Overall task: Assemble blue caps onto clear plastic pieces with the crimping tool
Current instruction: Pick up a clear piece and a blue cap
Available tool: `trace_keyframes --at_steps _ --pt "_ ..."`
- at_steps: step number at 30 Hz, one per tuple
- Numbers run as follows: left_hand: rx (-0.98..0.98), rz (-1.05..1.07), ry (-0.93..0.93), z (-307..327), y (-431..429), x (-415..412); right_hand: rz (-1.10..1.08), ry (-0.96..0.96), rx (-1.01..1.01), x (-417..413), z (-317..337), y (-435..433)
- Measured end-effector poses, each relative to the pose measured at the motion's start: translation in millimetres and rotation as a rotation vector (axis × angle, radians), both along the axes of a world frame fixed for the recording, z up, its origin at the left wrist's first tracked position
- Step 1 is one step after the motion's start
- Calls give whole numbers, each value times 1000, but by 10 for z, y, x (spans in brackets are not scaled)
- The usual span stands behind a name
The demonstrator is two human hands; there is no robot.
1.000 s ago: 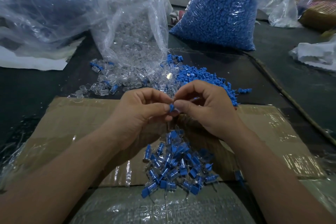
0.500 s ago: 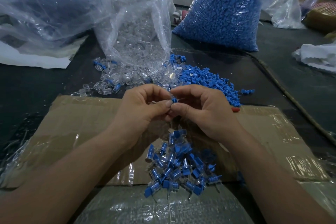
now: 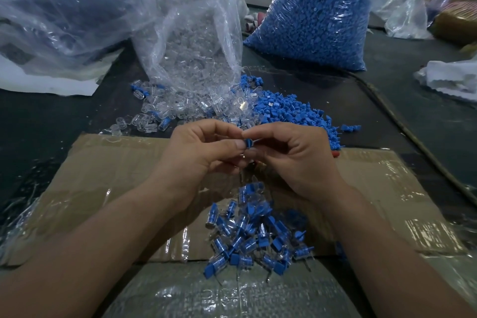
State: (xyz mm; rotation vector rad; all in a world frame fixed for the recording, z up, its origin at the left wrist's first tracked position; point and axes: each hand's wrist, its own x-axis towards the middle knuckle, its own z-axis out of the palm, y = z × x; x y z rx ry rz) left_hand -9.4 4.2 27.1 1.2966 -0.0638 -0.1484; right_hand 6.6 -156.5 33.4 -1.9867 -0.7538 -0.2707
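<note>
A blue cap [image 3: 248,142] sits between the fingertips of both hands, above the cardboard [image 3: 103,175]. The left hand [image 3: 204,155] and the right hand [image 3: 291,160] each pinch it with thumb and curled fingers; whether a clear piece is on it is hidden. Just below lies a pile of capped pieces [image 3: 255,235]. Beyond the hands lie loose caps [image 3: 291,111] and clear pieces [image 3: 178,108], spilled from their bags.

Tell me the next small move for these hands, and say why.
Probably press the blue cap fully home with the fingertips. The left hand and right hand both pinch it above the cardboard, and most of it shows between them; any clear piece is hidden by the fingers. The finished pile lies just below.
</note>
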Motion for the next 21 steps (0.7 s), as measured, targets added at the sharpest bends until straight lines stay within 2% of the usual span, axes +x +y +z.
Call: trace_keyframes --at_steps 5,21 --pt "-109 18 63 35 -35 -26 -30 -49 -22 13 3 -42" --pt "-25 -26 84 6 -2 -3 -43 -69 -95 10 -2 -34"
